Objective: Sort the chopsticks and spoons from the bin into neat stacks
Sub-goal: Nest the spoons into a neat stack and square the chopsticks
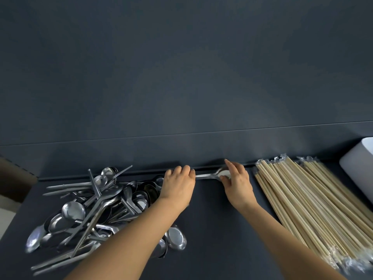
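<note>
**One spoon squared up against the far edge**

At the far left a brown box shows only its corner. Just right of it, on the dark table, lies the spoon pile: shiny steel, bowls and long handles crossed every way, unsorted as it lies.

The left hand reaches over the pile's right edge, knuckles up, fingers curled down over the handle end of a single spoon. This spoon lies left to right along the table's far edge, close against the wall, apart from the pile. Its bowl points right, pale and rounded, its handle flat and narrow.

The right hand takes the bowl, thumb on the near side and fingers bent over the far side, the index finger reaching past the bowl. With one hand at each end, the spoon is probably being lined up against the wall as the start of a neat stack; the wall would serve as a straight guide.

Right again, the chopsticks lie in a wide fan from far to near: pale wood in clear wrappers, roughly parallel. A white bin stands at the far right, cut off by the frame
</note>
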Demonstrator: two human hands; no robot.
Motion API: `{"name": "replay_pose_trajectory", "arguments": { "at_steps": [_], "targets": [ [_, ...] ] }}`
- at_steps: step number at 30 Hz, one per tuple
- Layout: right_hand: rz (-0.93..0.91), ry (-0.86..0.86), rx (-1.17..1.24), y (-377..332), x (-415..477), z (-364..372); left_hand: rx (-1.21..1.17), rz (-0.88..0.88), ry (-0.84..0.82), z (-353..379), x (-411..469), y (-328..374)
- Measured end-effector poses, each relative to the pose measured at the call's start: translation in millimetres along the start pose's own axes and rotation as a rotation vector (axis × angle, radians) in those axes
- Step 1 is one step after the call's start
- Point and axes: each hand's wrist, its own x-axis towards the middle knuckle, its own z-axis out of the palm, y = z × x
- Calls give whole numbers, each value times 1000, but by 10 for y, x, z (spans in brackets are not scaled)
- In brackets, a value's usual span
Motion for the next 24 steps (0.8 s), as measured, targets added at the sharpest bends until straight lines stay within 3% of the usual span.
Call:
{"name": "replay_pose_trajectory", "arguments": {
  "at_steps": [7, 10, 15, 19, 24],
  "targets": [
    [-102, 211, 26, -391, -215, -34, -129, -52, 175, -378, -343, -414],
    [-201, 125, 80, -677, -442, 75, -219, -113, 160, -446, -656, -673],
    [-199, -114, 181, -949, -879, 345, -366, -173, 77, -480, -1215, -854],
    [-157, -229, 127, -953, -1155, 526, -533, -63, -40, -455, -1555, -790],
    [-79, -238, 17, -899, -1284, 574, -423, 78, -196, -358, -1721, -711]
  ]
}}
